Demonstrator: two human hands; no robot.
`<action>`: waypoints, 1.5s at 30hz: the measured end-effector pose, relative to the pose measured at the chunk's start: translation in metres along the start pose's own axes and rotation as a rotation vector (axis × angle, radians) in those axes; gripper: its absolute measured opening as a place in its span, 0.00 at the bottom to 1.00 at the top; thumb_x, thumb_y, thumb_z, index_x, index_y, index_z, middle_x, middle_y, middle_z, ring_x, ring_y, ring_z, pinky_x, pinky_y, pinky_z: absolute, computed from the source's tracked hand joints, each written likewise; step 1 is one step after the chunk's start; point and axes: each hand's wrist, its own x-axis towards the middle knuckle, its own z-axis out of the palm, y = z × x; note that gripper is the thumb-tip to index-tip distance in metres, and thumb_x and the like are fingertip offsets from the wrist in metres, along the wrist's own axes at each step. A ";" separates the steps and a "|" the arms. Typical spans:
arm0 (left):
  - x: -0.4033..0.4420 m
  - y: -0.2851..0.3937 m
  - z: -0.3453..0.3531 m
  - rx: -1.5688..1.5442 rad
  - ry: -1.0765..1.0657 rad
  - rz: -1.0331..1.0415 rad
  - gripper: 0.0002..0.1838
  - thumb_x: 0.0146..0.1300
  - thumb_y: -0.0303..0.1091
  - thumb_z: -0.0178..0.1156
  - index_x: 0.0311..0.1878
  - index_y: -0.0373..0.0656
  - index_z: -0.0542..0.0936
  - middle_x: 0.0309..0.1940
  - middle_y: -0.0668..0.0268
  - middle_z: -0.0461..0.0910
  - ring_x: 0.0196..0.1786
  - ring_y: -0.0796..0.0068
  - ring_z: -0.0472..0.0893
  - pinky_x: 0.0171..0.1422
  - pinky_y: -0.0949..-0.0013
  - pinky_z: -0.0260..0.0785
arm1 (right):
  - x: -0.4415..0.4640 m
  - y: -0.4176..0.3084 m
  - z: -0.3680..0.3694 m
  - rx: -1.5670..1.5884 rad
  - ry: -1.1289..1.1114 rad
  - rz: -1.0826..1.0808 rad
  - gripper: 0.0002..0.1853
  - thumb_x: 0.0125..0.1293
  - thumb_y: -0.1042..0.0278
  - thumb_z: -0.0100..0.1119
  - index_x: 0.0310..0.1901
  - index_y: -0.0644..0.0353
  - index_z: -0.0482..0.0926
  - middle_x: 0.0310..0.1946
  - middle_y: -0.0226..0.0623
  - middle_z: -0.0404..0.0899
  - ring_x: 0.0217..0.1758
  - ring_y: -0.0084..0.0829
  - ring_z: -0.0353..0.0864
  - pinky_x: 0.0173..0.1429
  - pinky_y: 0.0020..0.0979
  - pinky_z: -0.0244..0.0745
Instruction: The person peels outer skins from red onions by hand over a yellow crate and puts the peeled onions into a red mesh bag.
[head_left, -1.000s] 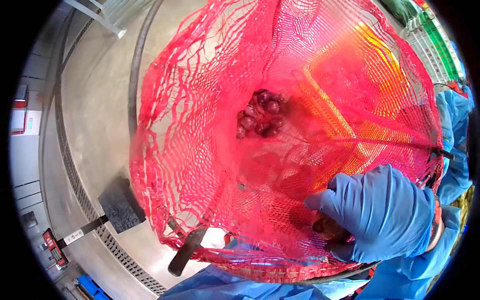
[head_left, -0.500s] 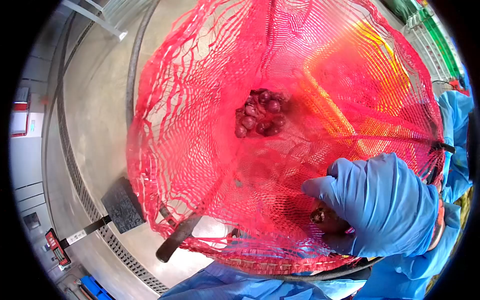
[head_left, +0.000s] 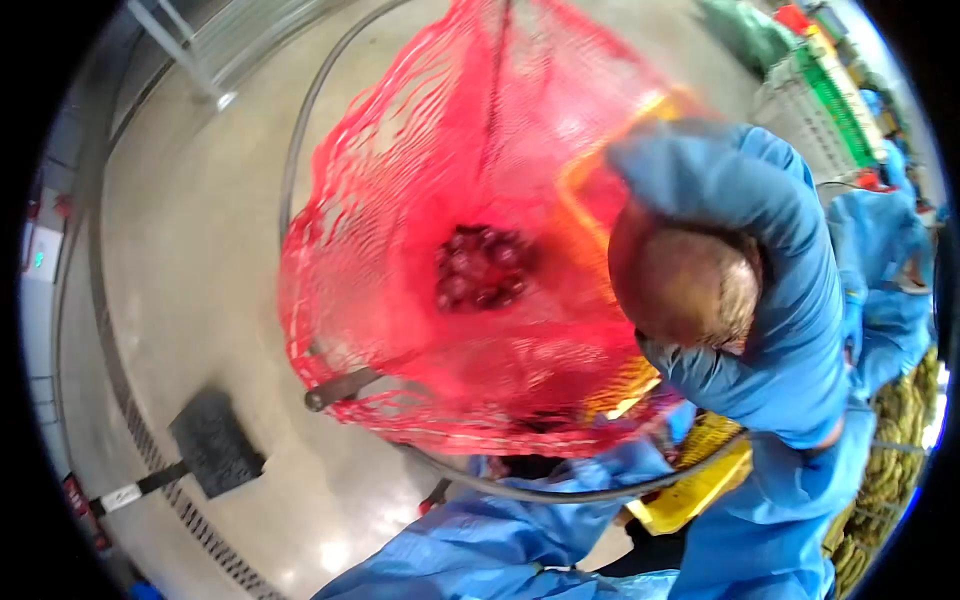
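A blue-gloved right hand, my right hand (head_left: pixel 770 280), is wrapped around a round brown-purple onion (head_left: pixel 690 285) and holds it above the right side of a red mesh bag (head_left: pixel 350 250). The bag's mouth gapes wide, its edge caught at the lower left on a dark rod end (head_left: pixel 340 388). Down inside lies a cluster of several dark red onions (head_left: pixel 485 267). My left hand is out of sight. The held onion and glove are slightly blurred.
A grey hoop (head_left: pixel 560 494) curves around the bag. Below my right hand sits a yellow crate (head_left: pixel 690 495). A black square plate (head_left: pixel 215 440) stands at lower left. Stacked crates (head_left: pixel 835 110), blue clothing (head_left: pixel 880 260) and yellow-green net sacks (head_left: pixel 890 480) line the right side.
My right hand has lifted up and out of the bag, bringing the onion with it. The view has shifted, and the bag looks smaller, with more of the yellow crate showing.
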 end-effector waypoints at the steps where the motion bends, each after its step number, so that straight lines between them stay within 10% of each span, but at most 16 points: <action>1: 0.005 -0.005 -0.002 -0.007 0.005 0.008 0.19 0.75 0.44 0.44 0.51 0.41 0.78 0.38 0.62 0.85 0.35 0.72 0.83 0.42 0.70 0.77 | -0.007 0.004 -0.009 -0.003 0.072 -0.039 0.38 0.48 0.68 0.75 0.62 0.62 0.67 0.63 0.48 0.72 0.66 0.43 0.70 0.71 0.43 0.60; 10: 0.007 0.004 0.006 -0.185 0.112 0.049 0.15 0.73 0.37 0.47 0.47 0.40 0.80 0.34 0.61 0.82 0.37 0.75 0.81 0.44 0.72 0.75 | -0.072 -0.046 -0.054 0.430 0.730 0.495 0.51 0.48 0.49 0.77 0.70 0.58 0.58 0.68 0.42 0.65 0.70 0.46 0.67 0.69 0.45 0.69; 14: 0.001 0.012 0.010 -0.052 -0.066 0.021 0.17 0.72 0.43 0.49 0.52 0.42 0.79 0.38 0.62 0.83 0.37 0.74 0.81 0.44 0.69 0.76 | -0.145 -0.075 -0.061 0.748 0.847 0.803 0.39 0.63 0.52 0.63 0.70 0.61 0.59 0.65 0.41 0.68 0.67 0.40 0.70 0.62 0.39 0.73; 20: -0.034 0.027 0.055 0.114 -0.382 -0.290 0.37 0.69 0.68 0.42 0.62 0.43 0.70 0.48 0.60 0.80 0.38 0.64 0.84 0.27 0.67 0.79 | -0.201 -0.069 -0.043 0.459 0.624 1.077 0.35 0.59 0.71 0.68 0.67 0.63 0.64 0.56 0.36 0.73 0.57 0.25 0.75 0.62 0.28 0.71; 25: -0.021 0.022 0.058 -0.189 -0.022 -0.200 0.27 0.69 0.55 0.50 0.53 0.39 0.77 0.41 0.61 0.81 0.41 0.67 0.81 0.38 0.65 0.77 | -0.257 -0.039 -0.013 0.588 0.600 1.026 0.25 0.64 0.81 0.60 0.64 0.61 0.70 0.58 0.31 0.76 0.56 0.22 0.76 0.60 0.25 0.73; 27: -0.012 0.023 0.045 -0.254 -0.317 -0.250 0.25 0.69 0.50 0.50 0.54 0.36 0.76 0.46 0.56 0.82 0.42 0.63 0.82 0.37 0.63 0.78 | -0.280 -0.038 -0.015 0.554 0.682 1.094 0.19 0.67 0.79 0.59 0.59 0.61 0.74 0.55 0.31 0.78 0.55 0.21 0.76 0.60 0.25 0.73; 38: -0.006 -0.005 0.044 -0.194 0.014 -0.226 0.18 0.67 0.46 0.49 0.49 0.43 0.77 0.44 0.56 0.82 0.43 0.49 0.83 0.34 0.56 0.79 | -0.607 -0.026 0.095 0.437 0.381 1.829 0.22 0.65 0.63 0.63 0.58 0.63 0.76 0.47 0.35 0.82 0.46 0.26 0.77 0.50 0.27 0.74; 40: -0.007 -0.009 0.044 -0.184 0.069 -0.248 0.18 0.67 0.46 0.49 0.49 0.44 0.77 0.45 0.56 0.82 0.45 0.49 0.83 0.36 0.55 0.79 | -0.645 -0.016 0.122 0.759 0.458 2.001 0.27 0.64 0.58 0.65 0.61 0.63 0.73 0.40 0.33 0.80 0.36 0.23 0.74 0.35 0.28 0.71; 42: -0.003 -0.019 0.040 -0.118 0.138 -0.229 0.20 0.67 0.43 0.50 0.57 0.44 0.76 0.57 0.56 0.77 0.58 0.49 0.76 0.41 0.56 0.74 | -0.655 -0.001 0.150 0.831 0.588 2.015 0.31 0.64 0.57 0.64 0.65 0.61 0.68 0.41 0.33 0.78 0.33 0.21 0.71 0.32 0.28 0.69; 45: -0.002 -0.022 0.042 -0.072 0.222 -0.223 0.20 0.67 0.43 0.51 0.58 0.44 0.75 0.57 0.55 0.77 0.57 0.50 0.76 0.43 0.56 0.74 | -0.683 0.039 0.236 0.464 0.512 2.019 0.36 0.63 0.52 0.64 0.68 0.62 0.65 0.58 0.43 0.75 0.53 0.35 0.75 0.49 0.34 0.74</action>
